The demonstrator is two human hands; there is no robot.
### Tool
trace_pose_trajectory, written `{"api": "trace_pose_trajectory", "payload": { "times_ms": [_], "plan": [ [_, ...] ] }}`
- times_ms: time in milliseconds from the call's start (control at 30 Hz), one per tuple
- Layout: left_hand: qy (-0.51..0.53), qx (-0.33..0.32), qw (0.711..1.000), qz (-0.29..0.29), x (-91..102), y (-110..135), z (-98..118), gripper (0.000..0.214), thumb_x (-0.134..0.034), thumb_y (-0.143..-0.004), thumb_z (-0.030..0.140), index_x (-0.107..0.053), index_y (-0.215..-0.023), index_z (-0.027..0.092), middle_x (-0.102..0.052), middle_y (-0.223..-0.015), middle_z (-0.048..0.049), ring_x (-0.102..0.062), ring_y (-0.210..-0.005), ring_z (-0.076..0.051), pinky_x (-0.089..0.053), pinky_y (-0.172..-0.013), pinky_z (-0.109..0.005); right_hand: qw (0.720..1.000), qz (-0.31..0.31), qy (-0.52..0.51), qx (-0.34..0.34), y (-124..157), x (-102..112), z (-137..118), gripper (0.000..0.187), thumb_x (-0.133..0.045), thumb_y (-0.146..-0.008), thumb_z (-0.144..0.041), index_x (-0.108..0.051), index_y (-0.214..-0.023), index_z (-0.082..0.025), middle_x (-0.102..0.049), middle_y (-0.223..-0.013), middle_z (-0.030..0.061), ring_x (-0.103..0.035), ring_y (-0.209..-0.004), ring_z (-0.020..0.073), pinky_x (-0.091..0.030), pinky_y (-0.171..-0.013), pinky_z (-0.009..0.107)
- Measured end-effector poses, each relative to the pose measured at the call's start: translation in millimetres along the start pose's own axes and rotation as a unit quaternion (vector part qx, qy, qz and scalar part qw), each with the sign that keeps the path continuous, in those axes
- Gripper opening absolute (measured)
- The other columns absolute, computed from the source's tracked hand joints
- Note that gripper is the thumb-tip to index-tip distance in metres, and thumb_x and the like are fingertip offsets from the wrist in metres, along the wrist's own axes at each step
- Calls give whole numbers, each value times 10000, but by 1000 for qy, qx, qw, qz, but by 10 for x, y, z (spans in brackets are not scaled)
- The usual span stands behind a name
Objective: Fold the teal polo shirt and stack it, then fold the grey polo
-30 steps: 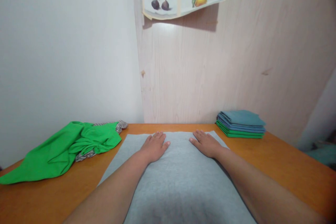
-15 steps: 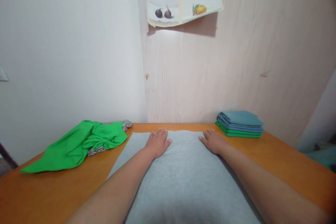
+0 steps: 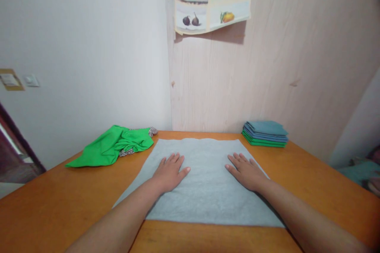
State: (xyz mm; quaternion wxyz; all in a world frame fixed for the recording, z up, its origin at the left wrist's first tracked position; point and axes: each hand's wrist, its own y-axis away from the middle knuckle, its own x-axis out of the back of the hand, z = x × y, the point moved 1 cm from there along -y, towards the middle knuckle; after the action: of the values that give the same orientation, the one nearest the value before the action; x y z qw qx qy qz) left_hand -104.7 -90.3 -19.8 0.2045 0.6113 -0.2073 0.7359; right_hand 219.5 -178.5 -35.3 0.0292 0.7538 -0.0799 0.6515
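Observation:
A light grey-blue cloth (image 3: pixel 204 197) lies spread out on the orange-brown table, its near edge straight and its far edge slightly wavy. On the left part of it my left hand (image 3: pixel 170 172) rests palm down, fingers spread. My right hand (image 3: pixel 246 170) lies flat on the right part, its fingers apart too. Neither hand grips anything. My right forearm crosses the cloth's right edge, and my left forearm covers its near left corner.
A crumpled green cloth (image 3: pixel 107 148) with a striped piece lies at the table's back left. At the back right stands a stack of folded cloths (image 3: pixel 264 133), blue-grey over green. The wooden table (image 3: pixel 216 239) meets a wall bearing a fruit poster (image 3: pixel 212 2).
Both hands have slid back from the cloth's far edge toward me, still flat. The camera view has shifted, and the cloth's near edge now shows.

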Motion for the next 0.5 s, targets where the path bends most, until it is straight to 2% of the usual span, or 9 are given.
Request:
{"api": "trace_pose_trajectory", "payload": {
  "times_ms": [167, 267, 367, 500],
  "plan": [
    [-10, 0, 1000, -13, 97, 9, 28, 747, -247, -969, 659, -338, -1539, 185, -220, -1631, -129, -164, -1513, -310, -144, -1184, -567, 997, 11, 9, -70, 62, 86, 318, 741, -241, -960, -671, -359, -1541, -226, -269, -1622, 121, -212, -1493, 346, -158, -1167, 616],
    [-14, 15, 1000, -2, 150, 81, 145, 699, -244, -988, 609, -353, -1525, 174, -256, -1620, -140, -192, -1503, -328, -161, -1170, -594, 994, 14, 17, -106, 149, 144, 314, 740, -243, -970, -640, -385, -1525, -171, -305, -1600, 167, -229, -1484, 364, -175, -1159, 620],
    [-8, 11, 1000, 13, 168, 221, 321, 676, -217, -997, 598, -372, -1511, 188, -292, -1609, -139, -216, -1496, -330, -165, -1166, -605, 998, 11, 10, -67, 276, 195, 39, 725, -246, -982, -607, -397, -1516, -140, -280, -1606, 182, -211, -1491, 355, -206, -1164, 576],
    [1, -27, 1000, 4, 109, 432, 529, 722, -202, -979, 657, -355, -1524, 210, -266, -1619, -134, -202, -1500, -334, -168, -1162, -613, 1000, -6, -18, 18, 516, 202, -541, 748, -223, -983, -629, -337, -1547, -150, -209, -1633, 157, -141, -1511, 330, -158, -1188, 540]
  ]
}}
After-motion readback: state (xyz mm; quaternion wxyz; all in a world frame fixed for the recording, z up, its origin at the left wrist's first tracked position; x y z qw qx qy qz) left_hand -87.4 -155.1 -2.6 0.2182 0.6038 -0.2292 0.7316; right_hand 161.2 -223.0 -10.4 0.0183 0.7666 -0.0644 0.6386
